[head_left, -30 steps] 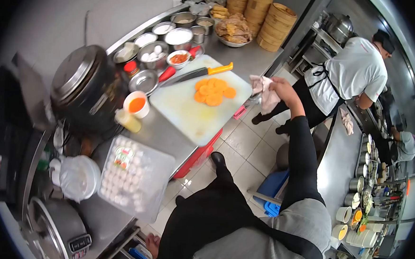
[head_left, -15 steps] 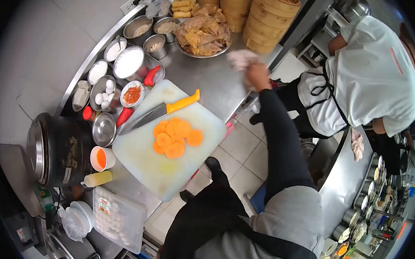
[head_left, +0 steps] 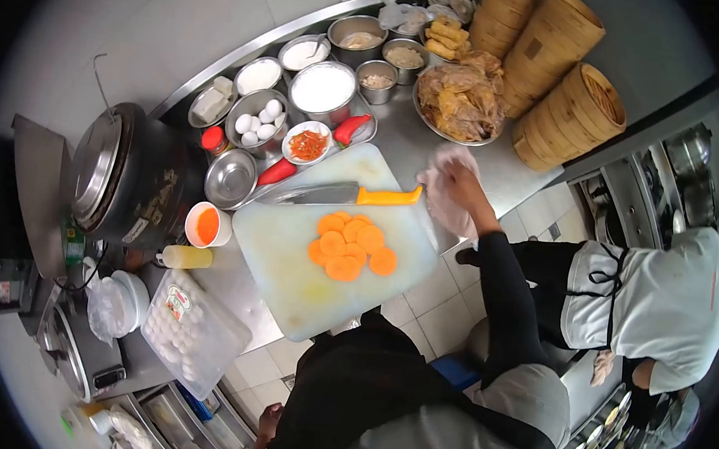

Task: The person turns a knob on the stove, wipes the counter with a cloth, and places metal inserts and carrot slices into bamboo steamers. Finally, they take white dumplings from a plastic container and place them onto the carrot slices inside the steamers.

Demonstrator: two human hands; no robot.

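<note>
A steel bench (head_left: 396, 157) runs along the kitchen wall, crowded with bamboo steamers (head_left: 565, 89), bowls and a white cutting board (head_left: 291, 261). At the bench's front edge, the right hand (head_left: 461, 184) clutches a pale, crumpled cloth (head_left: 436, 203) against the steel. The left hand (head_left: 265, 420) hangs low, and I cannot tell its grip.

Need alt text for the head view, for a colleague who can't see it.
The right hand holds a cloth at the edge of the steel counter, beside a white cutting board. On the board lie carrot slices and a yellow-handled knife. The left hand hangs low below the counter.
</note>
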